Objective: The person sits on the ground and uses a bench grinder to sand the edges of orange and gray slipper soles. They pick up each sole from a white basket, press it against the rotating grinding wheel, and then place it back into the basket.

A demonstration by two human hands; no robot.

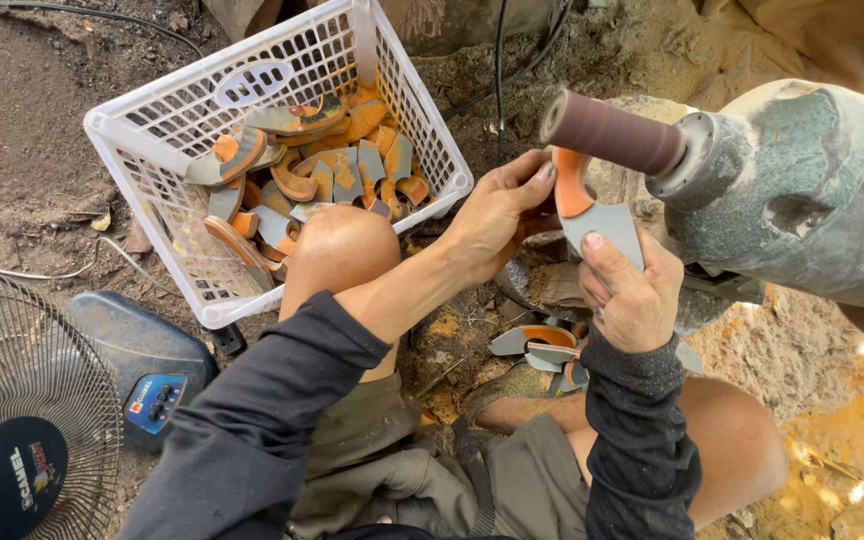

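**Around the workplace on the sandy ground**

A white plastic basket (167,150) with a grid wall stands on the dirt and holds many curved grey and orange pieces (307,170). Near it, at the lower left, stands an electric fan (27,430) with a wire guard and a blue base. Thin black cables (500,70) lie on the ground behind the basket.

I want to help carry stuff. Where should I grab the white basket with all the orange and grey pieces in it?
Probably best by the thick top rim of the white basket, one hand on each of two opposite sides, coming from above. An oval handle slot is cut into the far wall. The mesh walls look thin, and the orange and grey pieces heap toward one side, so lift it level.
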